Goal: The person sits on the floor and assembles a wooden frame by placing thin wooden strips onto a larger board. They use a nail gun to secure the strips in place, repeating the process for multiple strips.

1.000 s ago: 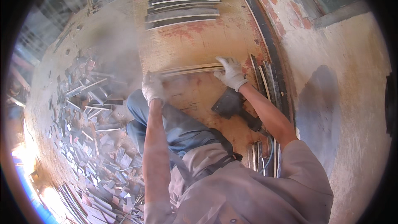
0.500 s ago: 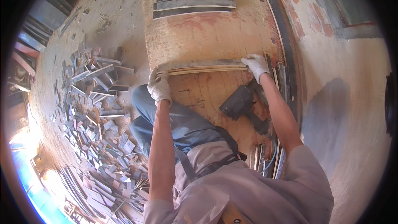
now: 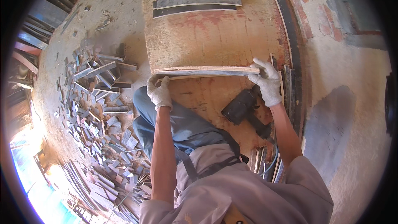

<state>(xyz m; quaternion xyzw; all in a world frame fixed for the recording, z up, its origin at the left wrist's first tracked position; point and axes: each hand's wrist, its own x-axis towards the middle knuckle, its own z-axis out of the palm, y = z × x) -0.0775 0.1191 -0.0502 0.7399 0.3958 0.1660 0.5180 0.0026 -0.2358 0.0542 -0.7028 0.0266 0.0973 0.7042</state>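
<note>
Both my gloved hands are at the ends of a small stack of long plywood strips (image 3: pixel 207 72), with pale edges and a dark face. My left hand (image 3: pixel 159 92) is closed on the left end, its thumb on the near side. At the right end my right hand (image 3: pixel 266 83) has the strips' tip between thumb and fingers, with the upper fingers partly raised. The strips lie crosswise in front of my knee, over a plywood sheet (image 3: pixel 199 43). Just below my right hand, a black nail gun (image 3: pixel 241 107) with an attached hose rests on the sheet.
Several dark-faced strips (image 3: pixel 197 2) lie at the sheet's far end. More strips (image 3: pixel 287 87) stand along its right side, beside a wall (image 3: pixel 331 66). Scattered wood offcuts (image 3: pixel 103 112) cover the floor to the left. A hose (image 3: pixel 271 164) runs near my right elbow.
The strips have been turned, so a pale edge now faces up above the dark face. My right hand has shifted slightly right and down, its fingers lifting more.
</note>
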